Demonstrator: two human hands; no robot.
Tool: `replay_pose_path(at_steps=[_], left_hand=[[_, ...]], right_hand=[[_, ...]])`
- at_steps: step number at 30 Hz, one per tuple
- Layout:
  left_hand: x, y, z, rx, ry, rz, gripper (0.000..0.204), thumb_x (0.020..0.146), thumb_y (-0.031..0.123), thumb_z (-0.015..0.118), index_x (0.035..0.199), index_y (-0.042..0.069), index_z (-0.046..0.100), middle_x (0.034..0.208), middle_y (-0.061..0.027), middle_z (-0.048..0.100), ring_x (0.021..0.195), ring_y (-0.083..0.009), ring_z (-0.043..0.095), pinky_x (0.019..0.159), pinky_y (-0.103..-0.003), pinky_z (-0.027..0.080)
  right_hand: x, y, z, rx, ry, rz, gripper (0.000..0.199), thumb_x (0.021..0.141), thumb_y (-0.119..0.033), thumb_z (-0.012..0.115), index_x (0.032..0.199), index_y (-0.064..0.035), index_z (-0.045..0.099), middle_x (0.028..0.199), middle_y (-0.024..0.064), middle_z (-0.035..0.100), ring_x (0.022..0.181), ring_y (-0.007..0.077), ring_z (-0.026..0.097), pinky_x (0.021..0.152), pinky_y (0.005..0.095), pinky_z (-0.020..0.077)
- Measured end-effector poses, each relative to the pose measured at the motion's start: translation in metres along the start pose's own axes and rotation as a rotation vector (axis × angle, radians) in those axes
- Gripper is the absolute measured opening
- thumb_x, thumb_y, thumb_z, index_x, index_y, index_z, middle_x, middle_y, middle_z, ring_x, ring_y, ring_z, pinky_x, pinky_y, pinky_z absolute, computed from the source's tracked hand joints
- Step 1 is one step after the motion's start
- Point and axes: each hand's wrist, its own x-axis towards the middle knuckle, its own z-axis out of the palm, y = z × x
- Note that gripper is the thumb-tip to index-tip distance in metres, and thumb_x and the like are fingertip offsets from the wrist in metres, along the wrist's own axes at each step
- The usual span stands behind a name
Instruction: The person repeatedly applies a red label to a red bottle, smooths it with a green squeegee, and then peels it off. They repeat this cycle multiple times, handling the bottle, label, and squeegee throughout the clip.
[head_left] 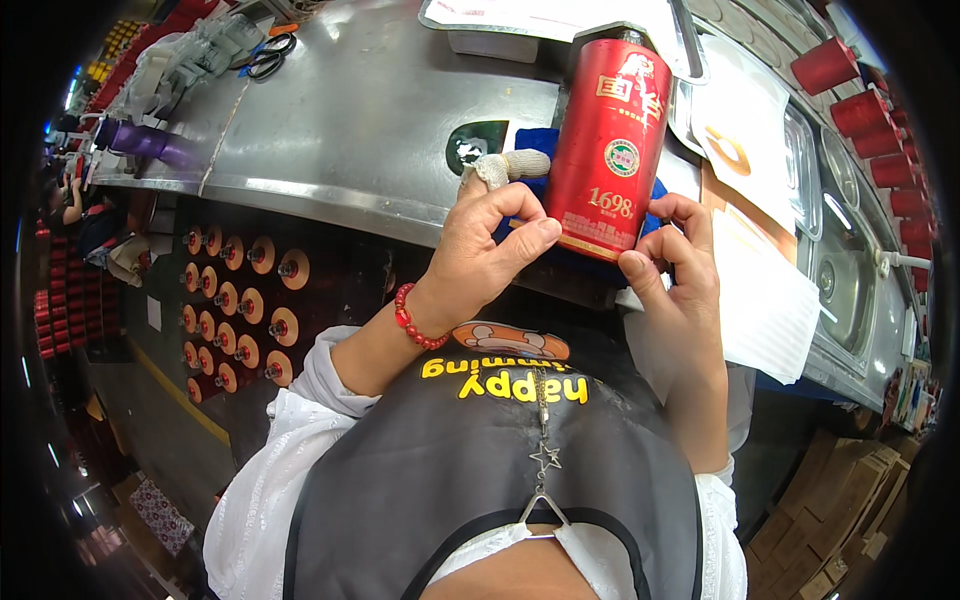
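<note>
A red bottle (612, 130) with gold lettering and a round green-and-white emblem lies on a blue cloth (534, 142) at the edge of the metal worktable, its base toward me. My left hand (490, 240) is at the base's left corner, its thumb tip against the bottle. Pale fabric finger covers (525, 163) wrap some of its fingers, and a red bead bracelet circles the wrist. At the base's right corner my right hand (680, 265) closes, thumb and bent fingers on the edge. Its undersides and the bottle's back are hidden.
Black-and-orange scissors (270, 58) lie far left on the metal table (370, 90), near a purple bottle (138, 140). Several upright red bottles (230, 300) stand below at left. White paper sheets (765, 295) and a metal basin (845, 285) are at right. Cardboard boxes (825, 500) are stacked lower right.
</note>
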Motion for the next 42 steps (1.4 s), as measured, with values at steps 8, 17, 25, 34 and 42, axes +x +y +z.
replay_pose_path(at_steps=[8, 17, 25, 34, 42], left_hand=[[0.0016, 0.0004, 0.0014, 0.011, 0.025, 0.010, 0.020, 0.088, 0.022, 0.074, 0.079, 0.008, 0.064, 0.090, -0.0063, 0.052, 0.098, -0.0211, 0.045, 0.091, -0.035, 0.037], [-0.0001, 0.0001, 0.0000, -0.016, 0.032, -0.030, 0.020, 0.088, 0.022, 0.074, 0.078, 0.008, 0.063, 0.086, -0.0058, 0.054, 0.097, -0.0212, 0.045, 0.091, -0.035, 0.037], [0.0008, -0.0002, 0.0040, -0.013, 0.066, 0.032, 0.020, 0.088, 0.021, 0.073, 0.078, 0.008, 0.063, 0.084, -0.0053, 0.053, 0.095, -0.0210, 0.045, 0.091, -0.036, 0.037], [0.0011, 0.0024, 0.0007, 0.091, 0.008, 0.066, 0.019, 0.091, 0.020, 0.070, 0.081, 0.006, 0.061, 0.114, -0.0126, 0.053, 0.113, -0.0210, 0.044, 0.099, -0.035, 0.034], [0.0012, -0.0015, 0.0052, 0.025, 0.076, 0.048, 0.021, 0.087, 0.022, 0.075, 0.079, 0.008, 0.061, 0.084, -0.0053, 0.055, 0.097, -0.0224, 0.045, 0.092, -0.037, 0.037]], right_hand=[[0.0000, 0.0011, 0.0000, -0.006, -0.001, 0.000, 0.024, 0.089, -0.016, 0.076, 0.081, 0.0001, 0.060, 0.117, 0.0171, 0.050, 0.102, 0.0249, 0.054, 0.080, 0.0335, 0.0483], [0.0000, 0.0022, 0.0007, 0.022, 0.000, -0.015, 0.022, 0.088, -0.014, 0.076, 0.081, -0.0003, 0.060, 0.117, 0.0168, 0.049, 0.104, 0.0250, 0.054, 0.079, 0.0330, 0.0483], [-0.0003, 0.0033, 0.0007, 0.024, -0.001, -0.015, 0.022, 0.088, -0.014, 0.076, 0.081, -0.0004, 0.060, 0.118, 0.0170, 0.049, 0.104, 0.0247, 0.054, 0.078, 0.0326, 0.0484], [-0.0007, 0.0025, 0.0011, 0.022, 0.005, 0.001, 0.023, 0.088, -0.015, 0.076, 0.080, -0.0007, 0.060, 0.117, 0.0168, 0.049, 0.106, 0.0251, 0.053, 0.079, 0.0330, 0.0478], [0.0006, 0.0006, -0.0005, 0.014, -0.026, 0.040, 0.026, 0.087, -0.019, 0.077, 0.079, -0.0015, 0.060, 0.118, 0.0165, 0.047, 0.110, 0.0271, 0.051, 0.082, 0.0343, 0.0464]])
